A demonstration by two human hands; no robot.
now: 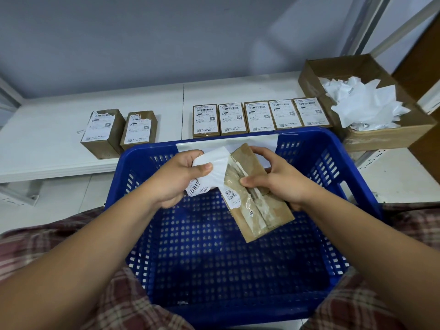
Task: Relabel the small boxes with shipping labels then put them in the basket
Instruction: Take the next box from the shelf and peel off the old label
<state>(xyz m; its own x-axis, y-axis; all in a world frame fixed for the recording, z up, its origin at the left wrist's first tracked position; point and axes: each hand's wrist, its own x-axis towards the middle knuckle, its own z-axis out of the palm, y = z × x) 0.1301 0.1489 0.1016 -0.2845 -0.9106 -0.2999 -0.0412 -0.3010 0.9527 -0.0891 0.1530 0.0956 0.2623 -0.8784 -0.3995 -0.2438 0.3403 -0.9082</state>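
Note:
Over the blue basket (357, 167) my right hand (278, 177) grips a small brown box (257, 208), tilted, its taped side up. My left hand (176, 177) pinches a white shipping label (214, 166) that is partly peeled off the box, one end still stuck near its left edge. On the white shelf behind stand two small boxes with torn labels (103, 132) at the left and a row of several small boxes with whole labels (259, 116) at the right. The basket holds no boxes.
An open cardboard carton (390, 136) with crumpled white label scraps (364, 106) sits on the shelf at the right. The basket rests on my lap, against the shelf edge. A grey wall rises behind the white shelf (47, 144).

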